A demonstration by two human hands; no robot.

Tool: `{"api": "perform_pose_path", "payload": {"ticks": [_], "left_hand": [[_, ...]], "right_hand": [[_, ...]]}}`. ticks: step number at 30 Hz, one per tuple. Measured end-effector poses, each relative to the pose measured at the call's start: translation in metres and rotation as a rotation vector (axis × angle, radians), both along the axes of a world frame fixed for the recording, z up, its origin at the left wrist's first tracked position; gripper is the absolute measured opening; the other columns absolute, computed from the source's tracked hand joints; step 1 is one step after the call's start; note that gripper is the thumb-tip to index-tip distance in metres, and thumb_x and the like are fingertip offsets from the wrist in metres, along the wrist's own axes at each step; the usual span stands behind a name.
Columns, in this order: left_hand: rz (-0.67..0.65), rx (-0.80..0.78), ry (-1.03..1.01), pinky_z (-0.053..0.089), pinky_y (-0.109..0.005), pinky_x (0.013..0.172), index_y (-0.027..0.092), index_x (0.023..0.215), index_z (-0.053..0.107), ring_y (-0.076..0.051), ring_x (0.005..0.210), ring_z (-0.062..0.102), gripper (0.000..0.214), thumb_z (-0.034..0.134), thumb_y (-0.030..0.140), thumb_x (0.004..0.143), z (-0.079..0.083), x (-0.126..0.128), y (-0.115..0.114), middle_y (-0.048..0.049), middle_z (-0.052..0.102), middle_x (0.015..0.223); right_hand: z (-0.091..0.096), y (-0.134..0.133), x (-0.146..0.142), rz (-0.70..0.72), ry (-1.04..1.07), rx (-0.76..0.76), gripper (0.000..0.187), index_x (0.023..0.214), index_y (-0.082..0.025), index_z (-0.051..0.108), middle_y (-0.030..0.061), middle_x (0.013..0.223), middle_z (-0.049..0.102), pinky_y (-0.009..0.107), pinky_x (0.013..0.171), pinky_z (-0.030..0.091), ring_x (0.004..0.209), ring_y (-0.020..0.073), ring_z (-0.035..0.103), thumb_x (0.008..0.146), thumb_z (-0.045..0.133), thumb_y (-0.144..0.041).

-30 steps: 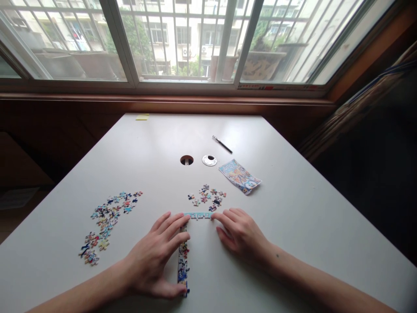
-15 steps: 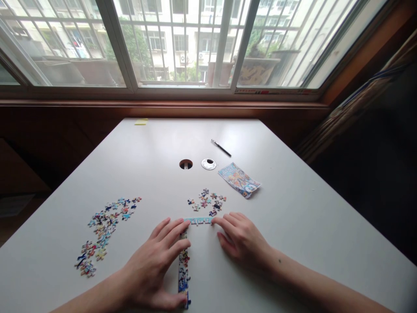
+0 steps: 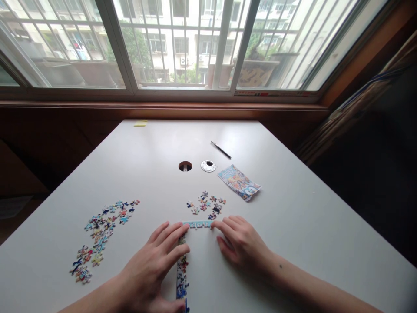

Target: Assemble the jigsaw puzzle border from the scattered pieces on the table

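Note:
Joined jigsaw pieces form an L on the white table: a short light-blue top row [image 3: 199, 224] and a long multicoloured side strip [image 3: 182, 278] running toward me. My left hand [image 3: 154, 263] lies spread over the corner and the side strip, fingertips on the corner, thumb at the strip's near end; it covers part of both. My right hand [image 3: 243, 241] rests on the table with its index fingertip touching the right end of the top row. Its thumb stands apart from the bent fingers, and nothing shows between them.
Loose pieces [image 3: 208, 204] lie just beyond the top row, and a longer scatter of pieces [image 3: 104, 230] is on the left. Farther back are a picture sheet [image 3: 239, 182], a pen [image 3: 220, 150], a round cover [image 3: 208, 166], a table hole [image 3: 185, 166] and a yellow note [image 3: 140, 123].
The whole view has shifted slightly, so the table things sit a little lower. Both hands keep their places on the joined pieces.

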State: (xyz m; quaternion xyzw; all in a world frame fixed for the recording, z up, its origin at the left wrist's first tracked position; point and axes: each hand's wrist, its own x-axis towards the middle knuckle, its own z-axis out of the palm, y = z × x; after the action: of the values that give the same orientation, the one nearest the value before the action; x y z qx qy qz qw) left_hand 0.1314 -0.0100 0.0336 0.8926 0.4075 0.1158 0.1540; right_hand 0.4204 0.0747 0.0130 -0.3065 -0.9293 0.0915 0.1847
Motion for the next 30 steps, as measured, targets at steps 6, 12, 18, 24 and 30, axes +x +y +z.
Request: {"api": "perform_pose_path", "payload": {"ticks": [6,12,18,24,30], "left_hand": [[-0.010,-0.014,0.018,0.022,-0.056,0.124,0.026,0.135,0.049,-0.037,0.148,0.032,0.077,0.070,0.064,0.071,-0.0003,-0.0011,-0.0001,-0.0096,0.031,0.163],[-0.016,-0.018,0.031,0.022,-0.056,0.123,0.027,0.135,0.049,-0.037,0.148,0.031,0.075,0.070,0.064,0.073,0.0001,-0.0012,0.0011,-0.0090,0.030,0.163],[-0.027,-0.018,0.027,0.022,-0.057,0.123,0.026,0.135,0.050,-0.037,0.148,0.032,0.075,0.070,0.063,0.073,0.0002,-0.0020,0.0023,-0.0102,0.030,0.163],[-0.027,-0.016,0.022,0.022,-0.056,0.123,0.026,0.135,0.050,-0.038,0.148,0.032,0.075,0.070,0.064,0.073,0.0004,-0.0018,0.0018,-0.0107,0.030,0.163],[-0.030,-0.023,0.035,0.022,-0.057,0.123,0.026,0.135,0.050,-0.037,0.148,0.031,0.074,0.068,0.065,0.075,0.0002,-0.0014,0.0017,-0.0111,0.031,0.163]], "right_hand": [[-0.0014,-0.0006,0.0004,0.004,-0.002,-0.017,0.025,0.113,-0.018,0.061,0.0060,0.085,0.062,0.035,0.073,0.040,0.079,0.0214,0.052,0.091,0.049,-0.018],[-0.0029,-0.0005,0.0015,0.006,-0.005,-0.023,0.025,0.114,-0.018,0.061,0.0061,0.086,0.062,0.035,0.073,0.040,0.078,0.0214,0.052,0.091,0.050,-0.018],[-0.0017,-0.0001,0.0010,0.004,0.001,-0.017,0.025,0.113,-0.017,0.061,0.0061,0.085,0.062,0.034,0.073,0.041,0.077,0.0207,0.051,0.091,0.050,-0.018],[-0.0010,-0.0006,0.0028,-0.001,0.015,-0.021,0.028,0.117,-0.018,0.061,0.0078,0.089,0.064,0.037,0.075,0.047,0.081,0.0220,0.056,0.090,0.052,-0.018],[0.0004,0.0028,0.0024,-0.132,0.017,0.070,0.046,0.140,-0.014,0.051,0.0181,0.150,0.048,0.052,0.111,0.041,0.140,0.0329,0.041,0.095,0.051,-0.026]]}}
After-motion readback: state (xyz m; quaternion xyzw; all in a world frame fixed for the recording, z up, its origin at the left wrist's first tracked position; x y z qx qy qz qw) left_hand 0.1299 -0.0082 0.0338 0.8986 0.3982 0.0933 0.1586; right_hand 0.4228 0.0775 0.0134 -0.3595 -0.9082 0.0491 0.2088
